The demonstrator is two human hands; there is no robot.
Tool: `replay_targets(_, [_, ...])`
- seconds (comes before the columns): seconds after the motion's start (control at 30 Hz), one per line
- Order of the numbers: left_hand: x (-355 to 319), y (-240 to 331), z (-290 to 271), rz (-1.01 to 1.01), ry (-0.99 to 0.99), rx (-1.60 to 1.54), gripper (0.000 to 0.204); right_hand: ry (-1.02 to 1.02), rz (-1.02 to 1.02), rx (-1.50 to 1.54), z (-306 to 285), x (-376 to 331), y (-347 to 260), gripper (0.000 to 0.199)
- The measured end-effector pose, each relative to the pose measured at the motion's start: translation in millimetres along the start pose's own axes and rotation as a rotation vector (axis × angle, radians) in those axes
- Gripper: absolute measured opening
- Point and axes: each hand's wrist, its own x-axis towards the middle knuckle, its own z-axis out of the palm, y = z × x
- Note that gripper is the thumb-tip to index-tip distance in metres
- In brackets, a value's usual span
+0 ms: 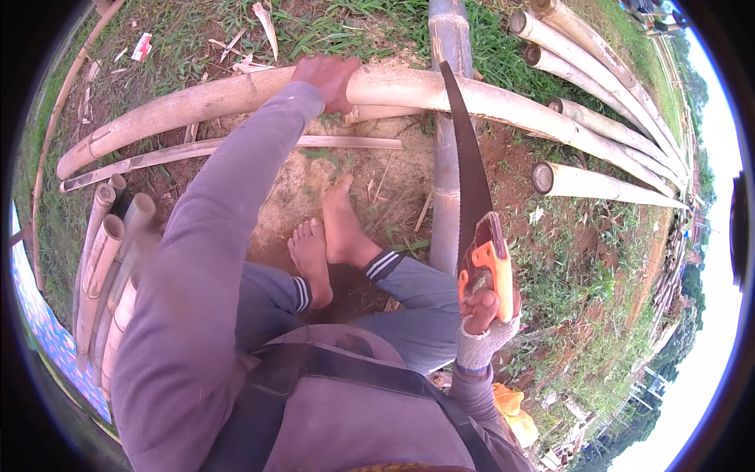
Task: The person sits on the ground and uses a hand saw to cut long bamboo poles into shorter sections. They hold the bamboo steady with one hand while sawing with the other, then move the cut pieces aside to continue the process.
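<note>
A long, pale bamboo pole (197, 102) stretches across in front of me, resting over a greyish upright-running bamboo support (447, 165). My left hand (329, 80) is wrapped over the pole, left of where the two cross. In a pale, fingerless glove, my right hand (484, 318) grips the orange-and-cream handle of a handsaw (465, 149). Its dark, toothed blade points away from me, and the tip lies at the pole just by the crossing. Whether the teeth touch the pole I cannot tell. A split bamboo strip (346, 142) lies on the ground nearer to me.
Several bamboo poles (598, 182) lie on the grass at the right. Cut bamboo lengths (102, 236) stand bundled at the left. My bare feet (340, 224) are on the soil below the pole. An orange bag-like item (513, 409) lies near my right forearm.
</note>
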Motion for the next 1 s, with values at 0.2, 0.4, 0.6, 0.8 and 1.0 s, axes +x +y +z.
replay_targets(0.2, [7.5,12.8,2.4,0.012,0.015,0.015,0.067,0.028,-0.225,-0.288,129.4,189.0,5.6,0.033])
replay_targets(0.4, [7.8,-2.5,-7.7,-0.006,0.041,-0.003,0.072,0.016,-0.25,-0.237,100.0,157.6,16.4,0.033])
replay_targets(0.6, [3.3,-1.4,0.9,-0.025,-0.056,-0.008,0.08,-0.04,0.02,0.174,-7.9,-13.6,35.3,0.019])
replay_targets(0.8, [10.1,7.7,-4.7,-0.008,-0.03,-0.019,0.083,0.016,-0.322,-0.407,144.6,217.5,9.8,0.03])
replay_targets(1.0, [7.1,-2.9,-13.7,-0.02,-0.009,0.011,0.075,0.015,-0.132,0.024,80.2,107.7,43.9,0.023])
